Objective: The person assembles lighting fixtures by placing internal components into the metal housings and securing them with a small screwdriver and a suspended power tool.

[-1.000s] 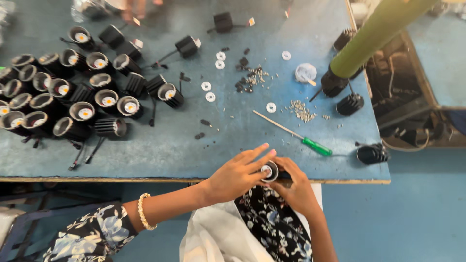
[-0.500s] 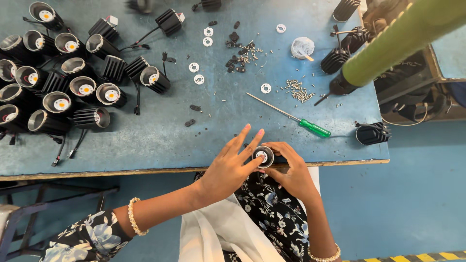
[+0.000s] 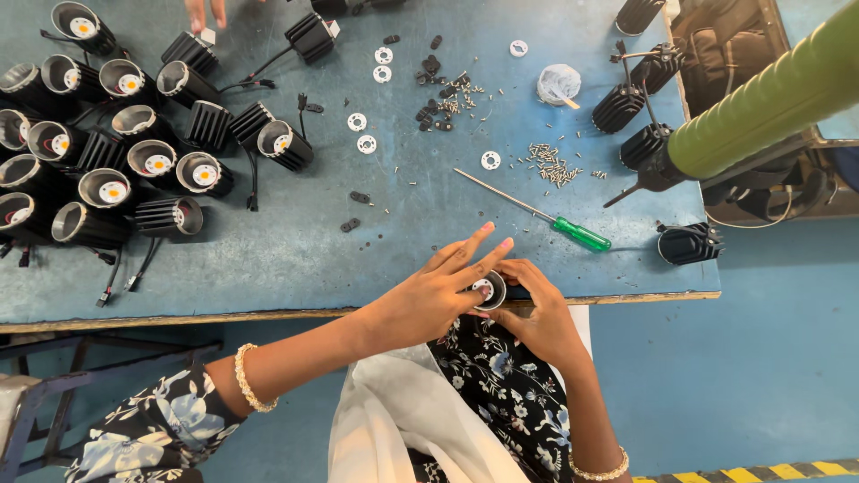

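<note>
Lamp housing held at tabletop (image 3: 268,268) edge

Small black lamp housing (image 3: 490,291) is cupped by right hand (image 3: 537,317); left hand (image 3: 429,300) fingers are spread over it. Green-handled screwdriver (image 3: 546,216) is lying at one o'clock.

Both forearms reach forward from lap, converging at table edge. Left hand (image 3: 429,300) on top, palm down, index and middle fingers (image 3: 483,234) stretched long and splayed forward, thumb tucked under toward right hand. Beaded bracelet on left wrist, floral sleeve pushed up near elbow. Right hand (image 3: 537,313) below and beside, fingers curled inward, cupped, fingertips meeting left thumb. Right forearm runs straight up from bottom, bangle at wrist. Hands touching, close together, wrists both slightly bent.
</note>
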